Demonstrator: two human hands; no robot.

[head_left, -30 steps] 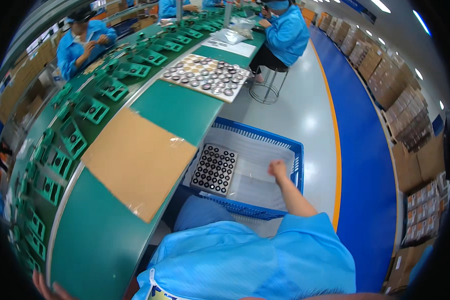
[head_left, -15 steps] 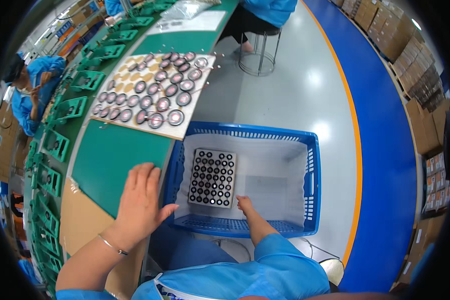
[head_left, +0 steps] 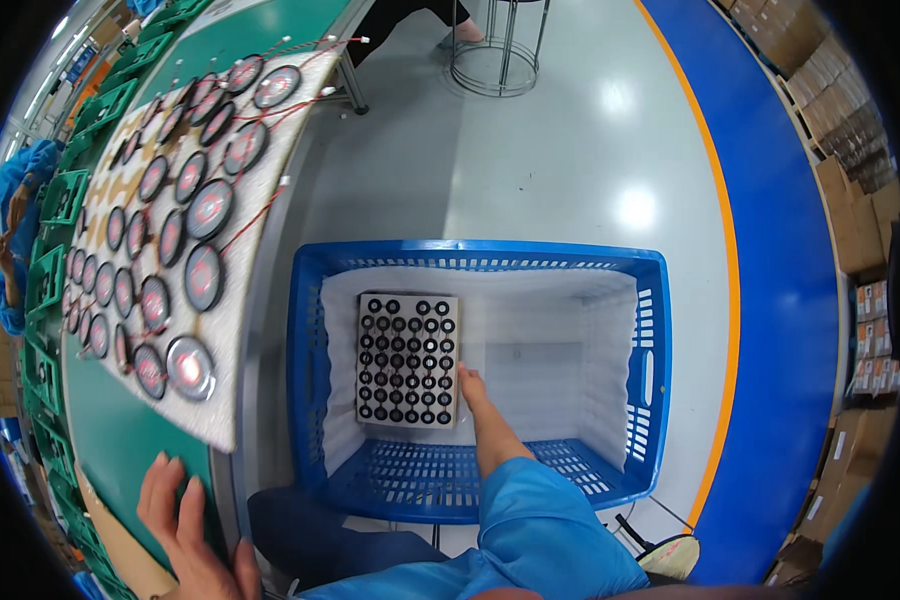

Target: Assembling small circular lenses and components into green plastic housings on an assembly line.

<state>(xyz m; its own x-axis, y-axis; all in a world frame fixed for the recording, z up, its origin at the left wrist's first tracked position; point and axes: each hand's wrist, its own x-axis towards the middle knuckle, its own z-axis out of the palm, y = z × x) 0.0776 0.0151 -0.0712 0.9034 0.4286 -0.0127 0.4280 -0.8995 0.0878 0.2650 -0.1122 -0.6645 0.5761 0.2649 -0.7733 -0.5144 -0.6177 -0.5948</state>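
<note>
A deep blue plastic basket point(head_left: 480, 247) with a white lining stands on the floor in front of me. In its left half lies a pale, flat tray point(head_left: 409, 420) with rows of small black ring-shaped parts. My right hand point(head_left: 473, 388) reaches down into the basket, at the tray's right edge. Its fingertips are mostly hidden there, so their grip is unclear. Over the green bench point(head_left: 160, 436) by its near edge, my left hand point(head_left: 192, 540) is open with fingers spread. A white foam board point(head_left: 215, 405) beyond it holds several round black speaker-like discs point(head_left: 210, 209) with red wires.
Green fixtures point(head_left: 65, 197) line the bench's far left side, where a person in blue sits. A metal stool point(head_left: 497, 62) and a seated person's leg are ahead. Stacked cartons point(head_left: 840, 210) stand right of the blue floor strip point(head_left: 770, 330).
My right hand has gone from just beside the tray to its right edge. The view has shifted, so the basket looks larger and the disc-laden board sits further left and nearer.
</note>
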